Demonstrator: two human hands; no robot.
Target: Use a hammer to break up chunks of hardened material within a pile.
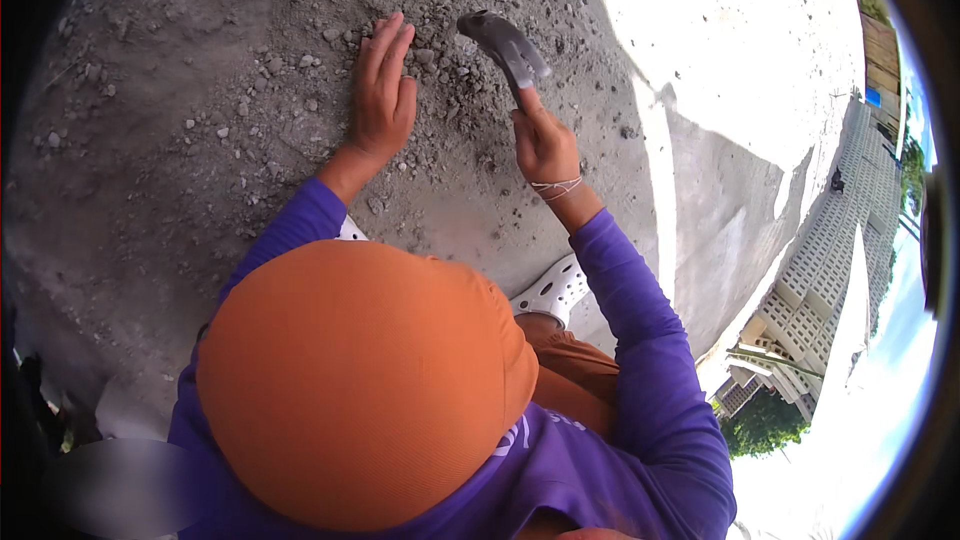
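A claw hammer [505, 48] with a dark, worn metal head is held in my right hand [547, 145], the index finger stretched up along its neck. Most of its handle is hidden by the hand. To its left, my left hand [383, 95] is at the grey, gravelly ground [270, 130], fingers stretched out and holding nothing. Small stones and loose crumbs [425, 55] lie around those fingers and under the hammer head. A thin white band [556, 186] circles my right wrist, and both arms are in purple sleeves.
An orange cap [360, 380] covers the lower middle of the view. A white perforated clog [555, 292] stands on the ground near my right forearm. Bright sunlit ground [740, 40] lies to the right, with stacked hollow blocks [835, 230] beyond it.
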